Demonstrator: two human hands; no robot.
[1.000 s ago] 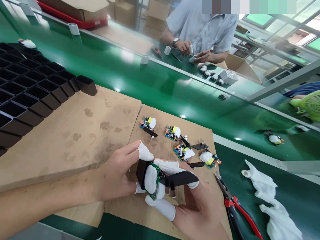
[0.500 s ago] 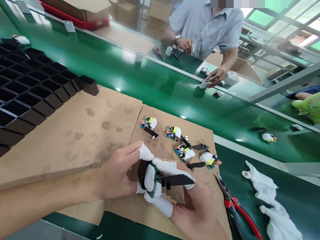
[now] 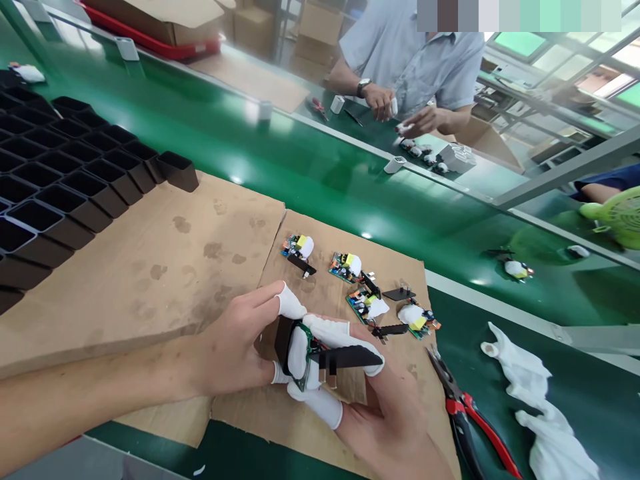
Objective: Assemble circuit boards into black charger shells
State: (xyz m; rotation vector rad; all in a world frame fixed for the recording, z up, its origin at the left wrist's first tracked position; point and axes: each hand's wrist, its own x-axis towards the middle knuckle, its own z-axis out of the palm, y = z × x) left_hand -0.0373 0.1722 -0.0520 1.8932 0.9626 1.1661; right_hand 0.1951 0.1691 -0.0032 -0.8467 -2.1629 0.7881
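1. the left hand (image 3: 235, 350) and right hand (image 3: 380, 413) stay pinched, fingertips capped in white, on one small circuit board (image 3: 300, 353) and its black strip (image 3: 350, 358), above the near edge of the cardboard (image 3: 260, 413).
2. over the last second the grip barely shifts, and the piece stays shared between both hands.
3. across the belt (image 3: 310, 180), a co-worker's hand has drawn back, leaving a white casing (image 3: 395, 164) at its far edge.
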